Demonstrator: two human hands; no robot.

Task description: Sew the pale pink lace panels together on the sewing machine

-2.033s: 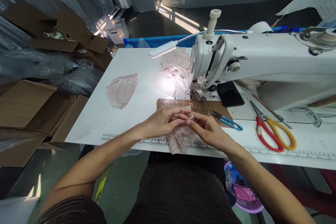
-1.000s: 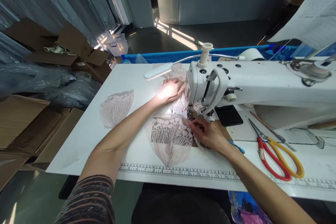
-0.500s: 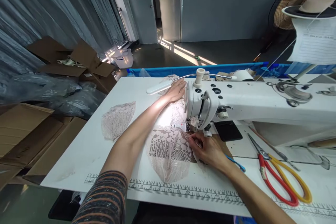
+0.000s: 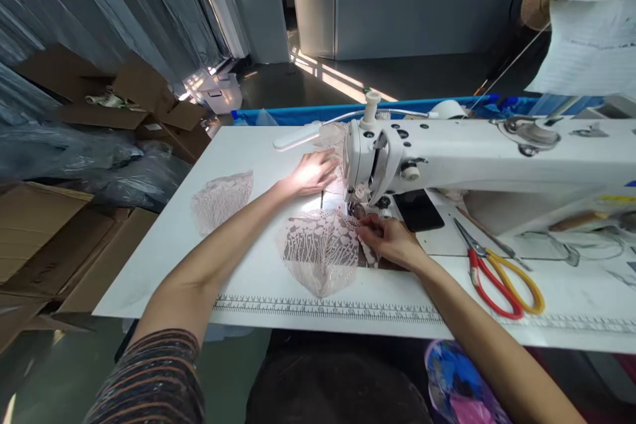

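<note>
A piece of pale pink lace (image 4: 322,255) lies spread in front of the needle of a white sewing machine (image 4: 370,152). My right hand (image 4: 390,238) pinches the lace's right edge between thumb and fingers, just right of the presser foot. Left of the machine head, my left hand (image 4: 315,172) rests palm down with fingers stretched out. Its fingertips touch more pale lace (image 4: 330,136) lying behind the needle. A bright lamp spot falls on that hand. Another lace piece (image 4: 223,199) lies flat on the table, left of my left forearm.
Scissors (image 4: 497,271) with red and yellow handles lie right of my right hand. A black phone-like slab (image 4: 420,210) sits under the machine arm. A printed ruler (image 4: 318,308) runs along the table's front edge. Open cardboard boxes (image 4: 64,252) stand on the left.
My left hand has shifted left and nearer to me beside the machine head. My right hand keeps its pinch on the lace by the presser foot. The view has tilted down.
</note>
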